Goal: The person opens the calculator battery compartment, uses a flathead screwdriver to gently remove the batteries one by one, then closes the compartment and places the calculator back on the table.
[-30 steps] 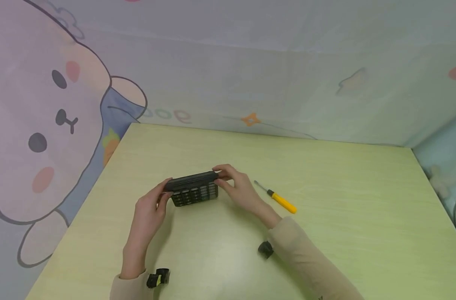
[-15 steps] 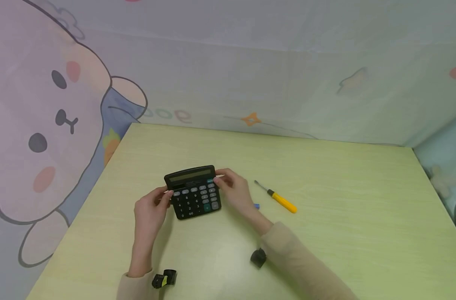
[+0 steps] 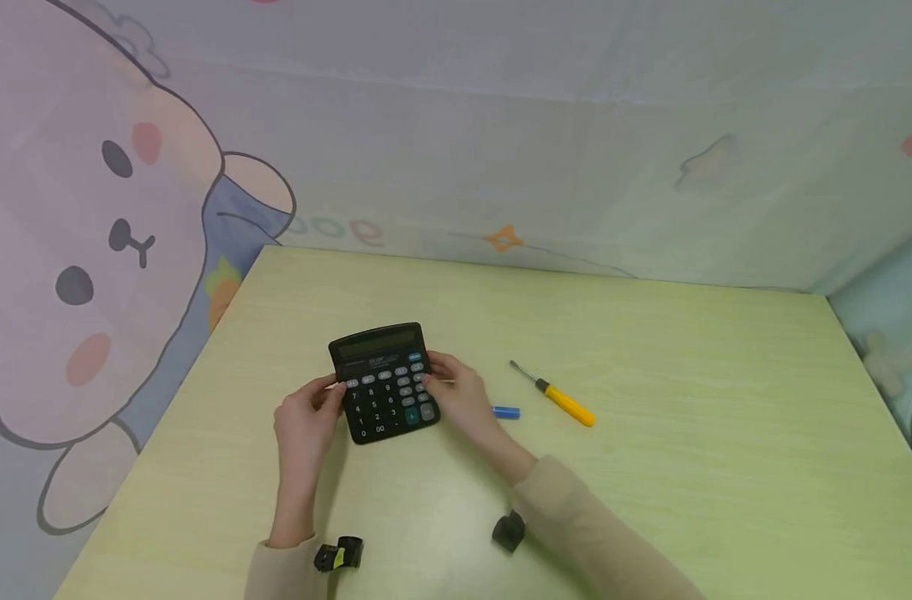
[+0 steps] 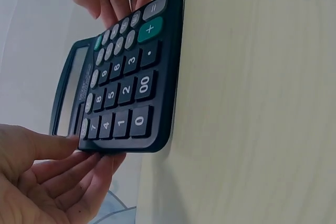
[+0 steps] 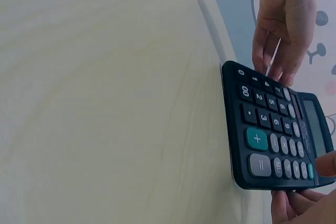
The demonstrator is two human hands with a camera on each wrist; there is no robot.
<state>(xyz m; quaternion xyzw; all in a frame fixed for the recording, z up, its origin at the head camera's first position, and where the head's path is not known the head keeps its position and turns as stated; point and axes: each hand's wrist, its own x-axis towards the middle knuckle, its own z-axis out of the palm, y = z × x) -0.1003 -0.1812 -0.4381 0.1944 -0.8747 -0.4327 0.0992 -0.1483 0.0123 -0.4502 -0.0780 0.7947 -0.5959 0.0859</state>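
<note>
A black desk calculator [image 3: 384, 392] is held between both hands, its keys and display facing up toward the head camera. My left hand [image 3: 306, 412] grips its left side, thumb on the front edge and fingers behind. On the opposite side my right hand [image 3: 459, 400] pinches it the same way, thumb over the keys at the edge. The left wrist view shows the calculator [image 4: 121, 87] tilted, its lower edge close to the tabletop; whether it touches is unclear. In the right wrist view, the right hand [image 5: 310, 203] is partly cut off by the frame.
A screwdriver [image 3: 564, 403] with a yellow handle lies to the right of the right hand. A blue cylindrical thing [image 3: 506, 412] pokes out from behind that hand, partly hidden. The pale wooden table [image 3: 689, 417] ends at a printed cloth [image 3: 576, 150] behind.
The calculator has tilted from nearly edge-on to face up. My right hand has slid down its right side, and the blue thing has come into sight.
</note>
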